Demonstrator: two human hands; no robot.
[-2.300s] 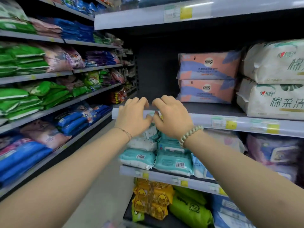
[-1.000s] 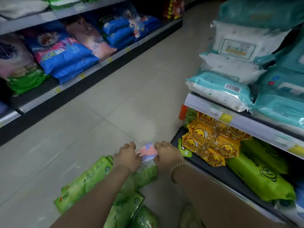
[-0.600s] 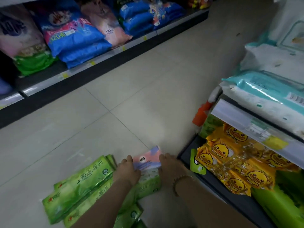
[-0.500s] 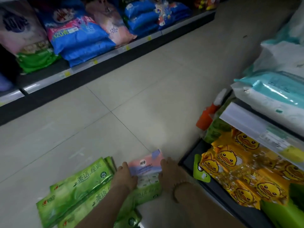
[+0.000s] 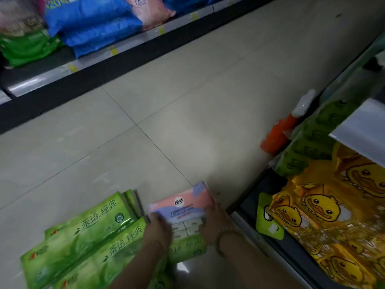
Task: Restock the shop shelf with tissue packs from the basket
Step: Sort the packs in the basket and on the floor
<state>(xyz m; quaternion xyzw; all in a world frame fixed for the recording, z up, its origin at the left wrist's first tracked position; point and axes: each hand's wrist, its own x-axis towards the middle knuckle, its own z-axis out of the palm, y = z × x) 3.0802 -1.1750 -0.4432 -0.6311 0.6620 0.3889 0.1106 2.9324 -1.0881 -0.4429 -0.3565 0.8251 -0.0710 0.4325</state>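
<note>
Since half a second ago the pink-and-lavender soft plastic tissue pack (image 5: 183,202) has tipped a little more toward the camera, and both hands are in the same places at its two ends.

Grip: the left hand (image 5: 158,229) clasps the pack's left end, with the thumb (image 5: 155,216) laid on the upper face near the corner. Its other fingers are hidden beneath. The right hand (image 5: 215,223) clasps the right end, with its fingers (image 5: 210,209) curled over that edge. The pack sits squarely between the two hands, printed face up, with a round white logo near the middle.

Position: the pack is low over the pale tiled floor (image 5: 145,113), above the near end of a cluster of long green film-wrapped tissue packs (image 5: 83,236) lying flat. It cannot be determined whether the pack's underside touches them.

Wrists: there is a pale bead bracelet (image 5: 221,236) on the right and a thin bracelet (image 5: 156,244) on the left.

Surroundings: to the right, the dark bottom shelf (image 5: 291,249) carries yellow duck-printed packets (image 5: 325,207) and green wrapped packs (image 5: 308,140). An orange spray bottle with a white top (image 5: 279,132) stands on the floor just beside that shelf's end. Across the aisle, large blue bags (image 5: 93,26) lie on a low shelf, blurred, with a pink bag (image 5: 150,9) and a green bag (image 5: 25,49).
</note>
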